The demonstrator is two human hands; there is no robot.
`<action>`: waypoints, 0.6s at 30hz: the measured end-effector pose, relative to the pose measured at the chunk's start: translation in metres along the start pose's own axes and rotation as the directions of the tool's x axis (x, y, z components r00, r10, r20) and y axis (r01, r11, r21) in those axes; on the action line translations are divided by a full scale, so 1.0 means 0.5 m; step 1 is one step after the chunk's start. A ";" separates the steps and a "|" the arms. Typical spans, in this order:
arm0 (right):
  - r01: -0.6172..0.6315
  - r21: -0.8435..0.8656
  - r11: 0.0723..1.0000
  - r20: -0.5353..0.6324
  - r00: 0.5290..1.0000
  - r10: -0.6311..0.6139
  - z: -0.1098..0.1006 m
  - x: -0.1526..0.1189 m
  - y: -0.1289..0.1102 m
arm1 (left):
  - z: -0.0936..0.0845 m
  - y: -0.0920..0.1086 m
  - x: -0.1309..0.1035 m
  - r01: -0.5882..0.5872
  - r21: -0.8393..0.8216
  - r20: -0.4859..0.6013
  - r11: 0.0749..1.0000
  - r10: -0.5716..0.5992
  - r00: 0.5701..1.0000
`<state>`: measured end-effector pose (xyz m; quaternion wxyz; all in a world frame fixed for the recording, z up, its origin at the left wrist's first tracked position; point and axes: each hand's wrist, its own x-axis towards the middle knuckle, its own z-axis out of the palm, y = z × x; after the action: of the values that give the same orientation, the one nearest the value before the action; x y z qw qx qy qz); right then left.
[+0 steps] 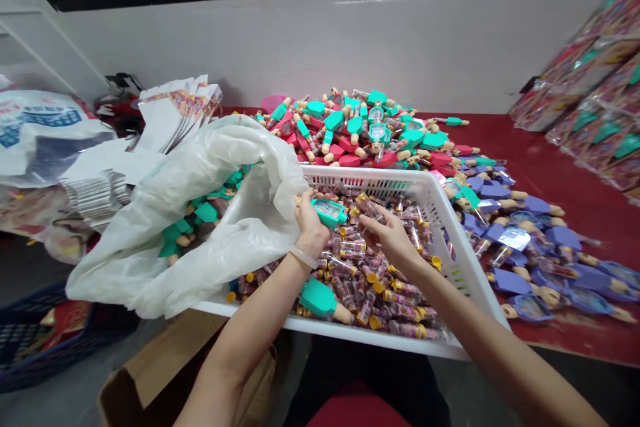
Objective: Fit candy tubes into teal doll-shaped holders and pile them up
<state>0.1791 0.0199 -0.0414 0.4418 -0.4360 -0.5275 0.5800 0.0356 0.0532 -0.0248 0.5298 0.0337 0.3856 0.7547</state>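
A teal plastic piece with a boxy body (pixel 330 213) is over the white slatted plastic basket (pixel 377 175); its upper face shows a clear panel with pinkish contents, and a beige end shows past the fingers. The left hand (pixel 311 223) pinches it between thumb and fingers, partly hidden by the hand itself. A clear cylindrical tube with brownish-pink contents and a yellowish end (pixel 370 208) is also over the basket, just beside the teal piece and apart from it. The right hand (pixel 393 237) pinches this tube, thumb against curled fingers.

Inside the basket lie many clear yellow-capped tubes (pixel 350 267), and a teal paddle-shaped piece with a beige handle (pixel 319 297) rests on them by the near rim. A translucent white plastic bag (pixel 250 137) drapes over the basket's left end, with teal pieces (pixel 206 212) in its opening. Beyond the basket is a heap of teal and red pieces (pixel 345 137); to its right, purple pieces with beige handles (pixel 510 282) are spread on a red tabletop (pixel 530 167).
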 end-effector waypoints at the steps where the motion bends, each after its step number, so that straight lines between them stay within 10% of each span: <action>1: 0.029 -0.100 0.995 0.016 0.999 -0.028 -0.009 -0.011 0.002 | -0.002 0.005 0.000 0.012 -0.012 0.000 1.000 -0.012 1.000; 5: 0.321 -0.502 0.803 0.087 0.942 -0.323 -0.028 -0.040 0.025 | -0.007 0.000 -0.012 0.046 -0.041 0.061 0.998 -0.044 0.997; 9: 0.559 -0.759 0.335 0.275 0.741 -0.613 -0.024 -0.055 0.039 | -0.008 -0.016 -0.024 0.053 -0.019 0.092 0.998 -0.051 0.994; 13: 0.495 -0.863 -0.102 0.414 0.576 -0.705 -0.010 -0.079 0.027 | -0.012 -0.023 -0.028 0.107 0.070 0.041 0.992 -0.110 0.993; 18: 0.465 -0.858 -0.220 0.476 0.557 -0.680 -0.004 -0.096 0.017 | -0.019 -0.026 -0.029 0.183 0.106 0.035 0.977 -0.187 0.982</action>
<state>0.1918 -0.0269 -0.0483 0.3127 -0.3533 -0.8551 -0.2148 0.0475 0.0381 -0.0342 0.6038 0.0417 0.4131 0.6805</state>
